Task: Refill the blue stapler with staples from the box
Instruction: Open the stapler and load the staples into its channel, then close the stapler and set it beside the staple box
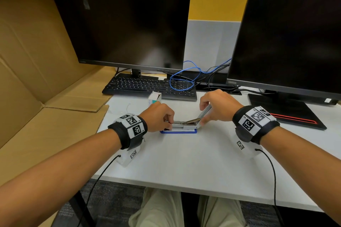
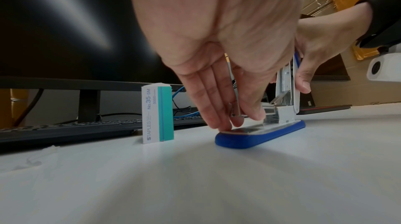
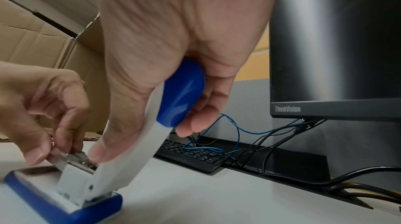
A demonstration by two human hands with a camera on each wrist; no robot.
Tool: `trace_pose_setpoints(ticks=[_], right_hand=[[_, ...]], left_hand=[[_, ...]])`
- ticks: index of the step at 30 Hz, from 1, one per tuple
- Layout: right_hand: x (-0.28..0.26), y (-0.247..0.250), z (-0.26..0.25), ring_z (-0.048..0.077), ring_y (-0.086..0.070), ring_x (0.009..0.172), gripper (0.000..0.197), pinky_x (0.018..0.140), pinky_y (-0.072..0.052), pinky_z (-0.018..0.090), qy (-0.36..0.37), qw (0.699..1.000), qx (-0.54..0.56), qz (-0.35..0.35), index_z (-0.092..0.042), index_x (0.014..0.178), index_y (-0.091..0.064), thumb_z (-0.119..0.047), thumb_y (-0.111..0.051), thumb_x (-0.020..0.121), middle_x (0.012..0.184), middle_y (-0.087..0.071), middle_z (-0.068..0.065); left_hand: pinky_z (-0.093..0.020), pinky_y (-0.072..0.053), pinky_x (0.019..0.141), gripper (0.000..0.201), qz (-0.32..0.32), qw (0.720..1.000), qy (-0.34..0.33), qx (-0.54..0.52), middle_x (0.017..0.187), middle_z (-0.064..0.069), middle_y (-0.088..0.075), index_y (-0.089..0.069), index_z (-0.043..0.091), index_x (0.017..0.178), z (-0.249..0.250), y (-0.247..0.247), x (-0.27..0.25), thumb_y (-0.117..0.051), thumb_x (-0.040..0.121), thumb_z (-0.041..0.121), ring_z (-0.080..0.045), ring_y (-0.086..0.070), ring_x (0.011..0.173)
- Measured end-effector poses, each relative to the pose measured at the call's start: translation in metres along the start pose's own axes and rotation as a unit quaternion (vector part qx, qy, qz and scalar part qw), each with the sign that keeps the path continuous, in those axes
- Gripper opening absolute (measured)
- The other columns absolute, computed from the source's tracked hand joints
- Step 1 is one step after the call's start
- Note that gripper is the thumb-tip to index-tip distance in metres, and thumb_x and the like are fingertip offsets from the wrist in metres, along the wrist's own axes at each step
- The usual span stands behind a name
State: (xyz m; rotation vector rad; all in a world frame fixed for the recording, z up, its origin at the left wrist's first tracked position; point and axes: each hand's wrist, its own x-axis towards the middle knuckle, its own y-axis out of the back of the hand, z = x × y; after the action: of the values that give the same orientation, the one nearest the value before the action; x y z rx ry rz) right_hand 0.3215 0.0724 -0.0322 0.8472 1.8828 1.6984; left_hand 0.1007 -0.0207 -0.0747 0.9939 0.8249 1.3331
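Observation:
The blue stapler lies opened on the white desk, its blue base flat. My right hand grips the white top cover with its blue tip and holds it tilted up and back. My left hand pinches the front end of the metal magazine, thumb and fingers on either side. I cannot tell whether a strip of staples lies between those fingers. The staples box, white and teal, stands upright just behind my left hand, its top flap open.
A black keyboard lies behind the box, with a blue cable looped over its right end. Two dark monitors stand at the back. Flattened cardboard fills the left side. A black pad with a red stripe lies at the right.

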Motion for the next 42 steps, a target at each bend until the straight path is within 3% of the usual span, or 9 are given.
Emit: trace_pose_setpoints(ticks=[9, 12, 18, 22, 25, 28, 33, 37, 42], right_hand=[[0.002, -0.001, -0.007, 0.016, -0.039, 0.100, 0.062, 0.069, -0.038, 0.025, -0.008, 0.996, 0.088, 0.009, -0.025, 0.109, -0.058, -0.041, -0.090, 0.058, 0.091, -0.047, -0.013], [0.006, -0.004, -0.014, 0.018, -0.040, 0.099, 0.062, 0.074, -0.040, 0.030, -0.007, 0.993, 0.117, 0.021, -0.023, 0.107, -0.056, -0.040, -0.091, 0.058, 0.098, -0.052, -0.006], [0.017, -0.018, -0.033, 0.015, -0.052, 0.075, 0.050, 0.075, -0.053, 0.035, 0.017, 0.992, 0.127, 0.014, -0.020, 0.089, -0.061, -0.043, -0.091, 0.056, 0.076, -0.056, -0.009], [0.021, -0.025, -0.042, 0.001, -0.045, 0.066, 0.049, 0.067, -0.041, 0.022, 0.038, 0.992, 0.124, 0.003, -0.016, 0.098, -0.073, -0.040, -0.090, 0.058, 0.069, -0.053, -0.016], [0.023, -0.031, -0.046, 0.001, -0.045, 0.067, 0.048, 0.062, -0.040, 0.018, 0.052, 0.993, 0.110, -0.005, -0.017, 0.102, -0.076, -0.041, -0.088, 0.062, 0.073, -0.058, -0.011], [0.024, -0.036, -0.049, 0.011, -0.049, 0.074, 0.047, 0.072, -0.052, 0.029, 0.048, 0.994, 0.097, -0.018, -0.017, 0.106, -0.076, -0.041, -0.085, 0.067, 0.083, -0.066, -0.002], [0.025, -0.037, -0.050, 0.013, -0.049, 0.078, 0.046, 0.075, -0.051, 0.031, 0.054, 0.994, 0.091, -0.022, -0.017, 0.109, -0.076, -0.039, -0.084, 0.069, 0.085, -0.066, -0.003], [0.024, -0.039, -0.049, 0.012, -0.051, 0.074, 0.046, 0.071, -0.047, 0.028, 0.062, 0.993, 0.095, -0.023, -0.016, 0.110, -0.076, -0.040, -0.083, 0.070, 0.088, -0.068, -0.002], [0.025, -0.040, -0.047, 0.010, -0.047, 0.075, 0.046, 0.072, -0.048, 0.028, 0.060, 0.994, 0.089, -0.025, -0.016, 0.110, -0.075, -0.040, -0.082, 0.071, 0.086, -0.063, -0.005]], left_hand=[[-0.034, -0.059, 0.079, 0.013, -0.003, 1.000, -0.008, -0.003, 0.083, -0.003, -0.075, -0.075, 0.010, 0.085, -0.002, 0.000, 0.001, -0.078, 0.078, 0.020, -0.016, -0.068, 0.081], [-0.036, -0.059, 0.080, 0.014, -0.005, 1.000, 0.000, -0.006, 0.081, -0.001, -0.072, -0.072, 0.011, 0.086, -0.003, -0.001, 0.001, -0.078, 0.077, 0.020, -0.015, -0.066, 0.081], [-0.038, -0.057, 0.080, 0.050, -0.007, 0.999, 0.021, -0.025, 0.090, -0.001, -0.075, -0.045, 0.021, 0.113, -0.004, -0.002, 0.001, -0.078, 0.075, 0.021, -0.016, -0.066, 0.079], [-0.035, -0.057, 0.078, 0.063, -0.011, 1.000, 0.022, -0.017, 0.091, -0.001, -0.072, -0.039, 0.023, 0.121, -0.007, -0.002, 0.001, -0.078, 0.072, 0.018, -0.020, -0.069, 0.082], [-0.033, -0.054, 0.082, 0.071, -0.038, 0.998, 0.033, -0.042, 0.093, -0.003, -0.073, -0.036, 0.025, 0.127, -0.015, 0.001, 0.000, -0.080, 0.072, 0.018, -0.020, -0.070, 0.085], [-0.034, -0.052, 0.090, 0.078, -0.048, 0.997, 0.037, -0.052, 0.103, -0.006, -0.073, -0.037, 0.025, 0.129, -0.020, 0.002, -0.001, -0.084, 0.067, 0.026, -0.020, -0.069, 0.095], [-0.038, -0.054, 0.090, 0.058, -0.058, 0.997, 0.021, -0.038, 0.101, -0.004, -0.075, -0.050, 0.023, 0.119, -0.020, 0.004, 0.000, -0.080, 0.072, 0.037, -0.020, -0.069, 0.093], [-0.030, -0.049, 0.074, 0.035, -0.038, 0.999, -0.027, 0.022, 0.080, -0.003, -0.075, -0.056, 0.021, 0.107, -0.018, 0.003, 0.002, -0.067, 0.083, 0.044, -0.024, -0.064, 0.080], [-0.027, -0.036, 0.063, 0.030, -0.021, 0.997, -0.040, 0.055, 0.068, 0.001, -0.065, -0.057, 0.020, 0.106, -0.018, 0.002, 0.005, -0.061, 0.088, 0.044, -0.022, -0.055, 0.071]])
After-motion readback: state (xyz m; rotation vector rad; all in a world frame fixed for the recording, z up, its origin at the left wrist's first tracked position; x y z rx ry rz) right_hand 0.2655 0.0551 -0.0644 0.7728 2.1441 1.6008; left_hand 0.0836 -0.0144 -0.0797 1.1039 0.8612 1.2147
